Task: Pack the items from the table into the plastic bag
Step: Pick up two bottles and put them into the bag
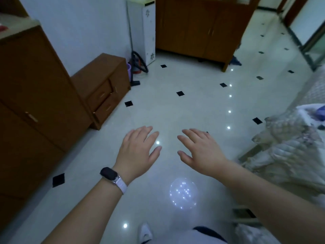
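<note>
My left hand (139, 153) and my right hand (199, 152) are stretched out side by side, palms down, over the tiled floor, fingers straight and spread. Neither holds anything. A dark watch on a white strap sits on my left wrist (112, 178). At the right edge a table draped in a pale lace cloth (288, 155) shows only partly, with a whitish plastic item with a purple patch (314, 111) lying on it. I cannot tell whether that item is the plastic bag.
A tall brown cabinet (31, 103) and a low brown drawer unit (103, 85) line the left wall. A white narrow cabinet (142, 29) and a large brown sideboard (202, 27) stand at the back. A vacuum hose (139, 66) lies in the corner. Glossy white floor (175, 110) stretches ahead.
</note>
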